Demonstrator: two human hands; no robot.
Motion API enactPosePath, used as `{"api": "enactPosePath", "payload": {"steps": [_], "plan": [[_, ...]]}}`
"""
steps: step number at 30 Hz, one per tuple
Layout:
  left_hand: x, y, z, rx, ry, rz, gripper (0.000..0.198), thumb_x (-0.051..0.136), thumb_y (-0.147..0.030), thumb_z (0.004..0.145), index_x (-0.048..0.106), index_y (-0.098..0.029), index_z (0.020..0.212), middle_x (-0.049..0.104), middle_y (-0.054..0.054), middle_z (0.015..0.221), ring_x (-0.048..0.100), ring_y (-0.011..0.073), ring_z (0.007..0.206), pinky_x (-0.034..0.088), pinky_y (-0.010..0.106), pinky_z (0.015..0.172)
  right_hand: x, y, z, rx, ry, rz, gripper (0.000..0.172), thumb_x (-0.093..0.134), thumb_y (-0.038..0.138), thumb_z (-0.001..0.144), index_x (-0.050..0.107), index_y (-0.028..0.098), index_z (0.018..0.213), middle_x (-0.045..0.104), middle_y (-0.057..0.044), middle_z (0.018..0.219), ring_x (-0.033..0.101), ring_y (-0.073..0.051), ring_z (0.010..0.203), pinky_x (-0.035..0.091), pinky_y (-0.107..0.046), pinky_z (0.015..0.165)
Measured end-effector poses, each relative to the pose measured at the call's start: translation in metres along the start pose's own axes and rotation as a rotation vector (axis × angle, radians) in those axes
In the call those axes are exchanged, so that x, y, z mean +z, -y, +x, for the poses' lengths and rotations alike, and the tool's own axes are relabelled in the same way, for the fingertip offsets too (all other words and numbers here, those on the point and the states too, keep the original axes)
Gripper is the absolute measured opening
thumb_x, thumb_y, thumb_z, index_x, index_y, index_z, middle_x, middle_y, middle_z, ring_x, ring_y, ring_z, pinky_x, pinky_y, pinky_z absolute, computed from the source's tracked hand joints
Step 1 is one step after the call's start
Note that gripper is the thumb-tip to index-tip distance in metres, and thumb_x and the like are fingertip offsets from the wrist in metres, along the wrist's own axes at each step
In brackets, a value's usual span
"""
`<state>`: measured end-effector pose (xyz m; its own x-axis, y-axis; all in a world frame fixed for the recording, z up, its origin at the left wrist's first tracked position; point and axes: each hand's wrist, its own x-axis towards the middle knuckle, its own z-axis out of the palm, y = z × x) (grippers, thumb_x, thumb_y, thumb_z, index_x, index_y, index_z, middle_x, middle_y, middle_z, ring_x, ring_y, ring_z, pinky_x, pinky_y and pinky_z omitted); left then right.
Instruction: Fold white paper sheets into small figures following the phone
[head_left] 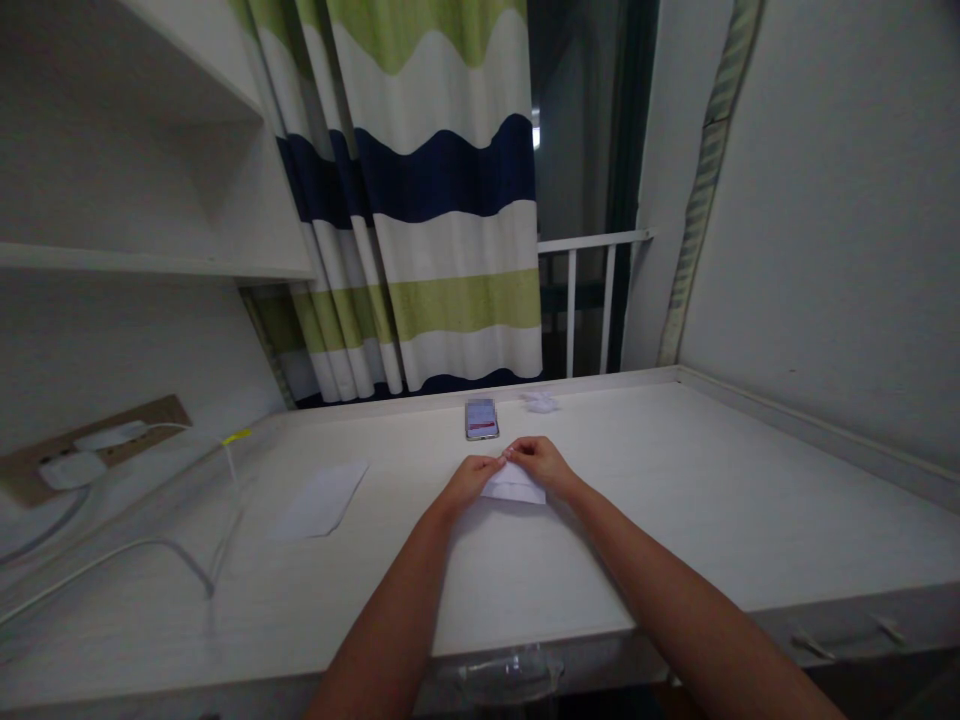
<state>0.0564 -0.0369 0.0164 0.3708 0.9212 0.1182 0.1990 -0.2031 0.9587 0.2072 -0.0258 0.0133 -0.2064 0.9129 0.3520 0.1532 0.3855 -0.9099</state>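
A folded piece of white paper (514, 487) is between my two hands, low over the white desk. My left hand (474, 476) pinches its upper left edge, fingers closed. At the paper's top, close to the left fingertips, my right hand (541, 462) also grips it between thumb and fingers. Part of the paper is hidden behind the hands. Just beyond them lies a phone (481, 419) with its screen lit. A crumpled white scrap (540, 402) sits to the right of the phone.
Flat white paper sheets (324, 500) lie on the desk (712, 480) at left. White cables (161, 543) run from plugs in a power strip (97, 445) along the left wall. A striped curtain (450, 240) hangs behind the desk's back edge, and shelves (157, 258) overhang the left side.
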Motion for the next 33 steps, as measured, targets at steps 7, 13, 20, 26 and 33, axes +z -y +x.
{"api": "enactPosePath", "payload": {"steps": [7, 13, 20, 26, 33], "plan": [[0.000, 0.001, 0.002, 0.020, -0.008, 0.017, 0.043, 0.054, -0.053, 0.061, 0.058, -0.011, 0.057, 0.051, -0.001, 0.050, 0.041, 0.0105, 0.051, 0.028, 0.022, 0.048, 0.000, 0.006, -0.003, -0.007, -0.030, -0.005, 0.026, 0.058, 0.038, 0.060, 0.058, 0.013, 0.055, 0.048, 0.003, 0.047, 0.037, -0.007, 0.045, 0.025, -0.021, 0.043], [-0.001, 0.004, 0.003, -0.010, -0.016, -0.049, 0.042, 0.057, -0.053, 0.058, 0.059, -0.011, 0.055, 0.054, 0.001, 0.050, 0.048, 0.0133, 0.053, 0.034, 0.024, 0.051, -0.005, 0.008, -0.002, 0.061, -0.115, 0.022, 0.026, 0.060, 0.038, 0.056, 0.055, 0.013, 0.053, 0.048, 0.002, 0.046, 0.037, -0.007, 0.044, 0.024, -0.021, 0.041], [0.003, -0.002, -0.002, -0.063, 0.047, -0.274, 0.039, 0.062, -0.049, 0.056, 0.060, -0.010, 0.062, 0.060, 0.003, 0.059, 0.054, 0.0151, 0.058, 0.044, 0.030, 0.062, -0.007, 0.008, -0.001, 0.062, -0.101, 0.022, 0.024, 0.060, 0.037, 0.057, 0.057, 0.013, 0.056, 0.051, 0.001, 0.048, 0.040, -0.008, 0.045, 0.027, -0.021, 0.041], [0.003, -0.005, -0.004, -0.066, 0.007, -0.381, 0.034, 0.064, -0.041, 0.060, 0.060, -0.008, 0.063, 0.061, 0.007, 0.066, 0.056, 0.0151, 0.061, 0.048, 0.034, 0.064, -0.011, 0.008, -0.001, 0.075, -0.149, 0.021, 0.025, 0.059, 0.038, 0.058, 0.058, 0.013, 0.057, 0.050, 0.001, 0.048, 0.039, -0.008, 0.044, 0.027, -0.021, 0.042], [0.001, -0.001, -0.001, -0.085, 0.007, -0.368, 0.032, 0.059, -0.039, 0.066, 0.061, -0.006, 0.068, 0.062, 0.008, 0.067, 0.058, 0.0159, 0.060, 0.050, 0.033, 0.062, -0.012, 0.010, -0.001, 0.060, -0.145, 0.014, 0.025, 0.059, 0.038, 0.058, 0.057, 0.013, 0.055, 0.050, 0.001, 0.047, 0.039, -0.008, 0.044, 0.026, -0.021, 0.042]]}}
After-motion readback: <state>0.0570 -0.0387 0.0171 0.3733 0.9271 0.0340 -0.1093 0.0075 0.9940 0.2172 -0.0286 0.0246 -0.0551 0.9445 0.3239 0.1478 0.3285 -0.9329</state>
